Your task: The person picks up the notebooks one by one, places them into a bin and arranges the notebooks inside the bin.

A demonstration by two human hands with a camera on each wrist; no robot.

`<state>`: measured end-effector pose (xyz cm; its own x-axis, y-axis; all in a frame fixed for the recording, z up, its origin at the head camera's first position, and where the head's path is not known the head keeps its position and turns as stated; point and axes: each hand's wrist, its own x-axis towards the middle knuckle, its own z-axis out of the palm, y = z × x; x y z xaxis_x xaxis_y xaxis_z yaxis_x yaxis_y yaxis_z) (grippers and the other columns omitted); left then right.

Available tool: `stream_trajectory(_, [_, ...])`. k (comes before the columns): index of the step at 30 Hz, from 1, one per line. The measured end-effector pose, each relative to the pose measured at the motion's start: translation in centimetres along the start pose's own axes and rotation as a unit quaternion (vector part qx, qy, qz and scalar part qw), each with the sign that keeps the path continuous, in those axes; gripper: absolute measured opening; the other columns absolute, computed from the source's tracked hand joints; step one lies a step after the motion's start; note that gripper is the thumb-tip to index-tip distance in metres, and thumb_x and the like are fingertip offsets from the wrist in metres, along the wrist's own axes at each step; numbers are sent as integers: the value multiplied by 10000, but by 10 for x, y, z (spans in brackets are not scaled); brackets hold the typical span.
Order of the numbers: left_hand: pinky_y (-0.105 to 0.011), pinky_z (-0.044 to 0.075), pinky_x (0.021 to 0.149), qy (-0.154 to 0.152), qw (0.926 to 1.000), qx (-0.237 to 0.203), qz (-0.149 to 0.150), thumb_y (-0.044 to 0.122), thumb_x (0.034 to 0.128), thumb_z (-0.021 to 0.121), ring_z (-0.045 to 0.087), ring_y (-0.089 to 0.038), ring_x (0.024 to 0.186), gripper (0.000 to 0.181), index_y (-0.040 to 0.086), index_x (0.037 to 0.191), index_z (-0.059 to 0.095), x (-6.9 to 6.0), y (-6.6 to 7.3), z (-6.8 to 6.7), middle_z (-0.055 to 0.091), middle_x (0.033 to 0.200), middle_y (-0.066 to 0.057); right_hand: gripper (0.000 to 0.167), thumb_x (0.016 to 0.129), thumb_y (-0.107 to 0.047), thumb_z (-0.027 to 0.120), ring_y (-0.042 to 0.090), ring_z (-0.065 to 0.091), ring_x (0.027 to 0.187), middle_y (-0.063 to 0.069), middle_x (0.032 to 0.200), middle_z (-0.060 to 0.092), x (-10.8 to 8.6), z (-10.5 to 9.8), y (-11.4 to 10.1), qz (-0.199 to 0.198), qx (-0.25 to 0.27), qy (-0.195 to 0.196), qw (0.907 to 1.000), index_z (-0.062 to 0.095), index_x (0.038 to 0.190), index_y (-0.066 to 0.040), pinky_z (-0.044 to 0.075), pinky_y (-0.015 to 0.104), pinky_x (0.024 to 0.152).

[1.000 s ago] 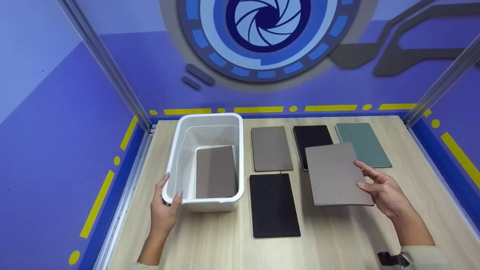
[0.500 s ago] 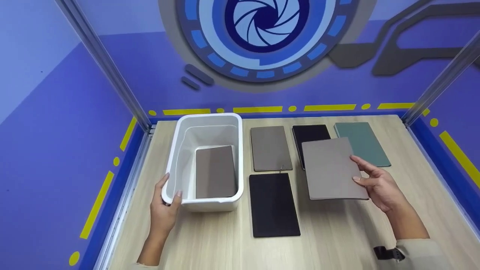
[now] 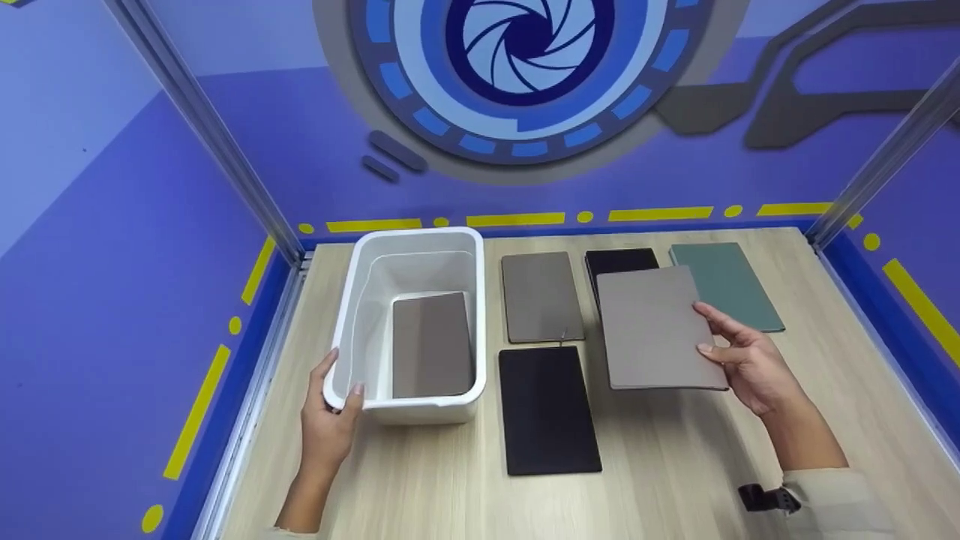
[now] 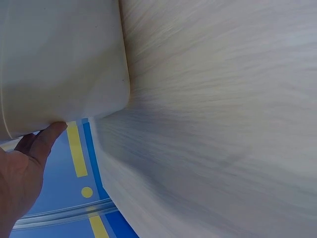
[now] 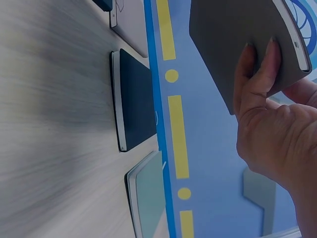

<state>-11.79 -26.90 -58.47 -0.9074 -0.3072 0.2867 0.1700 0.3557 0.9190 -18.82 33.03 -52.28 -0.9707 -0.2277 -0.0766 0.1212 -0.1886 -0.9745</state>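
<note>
A white bin (image 3: 480, 315) stands at the left of the table, with a brown-grey notebook (image 3: 431, 345) lying inside it. My left hand (image 3: 328, 420) grips the bin's near-left corner, thumb over the rim; in the left wrist view its fingers touch the bin's outer wall (image 4: 64, 64). My right hand (image 3: 754, 367) pinches the right edge of a taupe notebook (image 3: 656, 330), held above the table and partly covering a black notebook (image 3: 619, 259). In the right wrist view the fingers (image 5: 265, 74) lie spread under the cover of the held notebook (image 5: 223, 39).
Between bin and held notebook lie a grey-brown notebook (image 3: 541, 296) at the back and a black one (image 3: 550, 411) nearer. A green notebook (image 3: 727, 285) lies at the back right. Blue-purple walls (image 3: 255, 157) with metal corner posts enclose the table (image 3: 420, 480).
My right hand has moved the taupe notebook a little left and toward the back wall, covering more of the black notebook behind. My left hand has stayed on the bin.
</note>
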Motion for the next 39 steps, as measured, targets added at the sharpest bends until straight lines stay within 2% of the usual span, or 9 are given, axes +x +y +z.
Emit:
stream_trajectory(8, [-94,485,964,-62,9999,-78,-34,52,961,709,607,-142,1240,704,138,1612,457,1,-2,-1,570,1529,-197,705,1039,71,568,78,652,1204,33,1339,476,4,4,0,20,12,-14,10000,306,1680,-59,629,306,876])
stream_trajectory(20, [-76,449,993,-50,9999,95,-85,62,968,702,563,-86,1283,697,142,1614,451,-1,1,-1,541,1578,-174,680,1040,71,565,127,702,1107,22,1307,514,10,11,-2,92,168,126,9997,387,1664,-130,636,310,820])
stream_trajectory(24, [-89,456,984,-40,9999,110,-97,59,964,706,569,-130,1282,699,142,1611,456,0,2,-1,549,1572,-181,681,1040,76,562,129,702,1116,22,1312,521,12,13,-2,81,197,159,9996,382,1665,-123,635,313,834])
stream_trajectory(33, [-83,466,978,-90,9999,22,-116,64,967,710,574,-92,1267,711,154,1621,445,0,-1,-2,545,1570,-180,706,1043,67,564,93,674,1190,-18,1461,438,14,22,-5,95,234,70,9997,323,1684,-104,631,299,862])
stream_trajectory(39, [-91,474,974,-109,9999,-1,-109,66,960,714,585,-118,1258,717,155,1620,447,0,0,-3,552,1559,-179,696,1037,76,562,121,679,1136,28,1384,465,17,26,-4,94,265,10,9996,349,1675,-101,636,310,849])
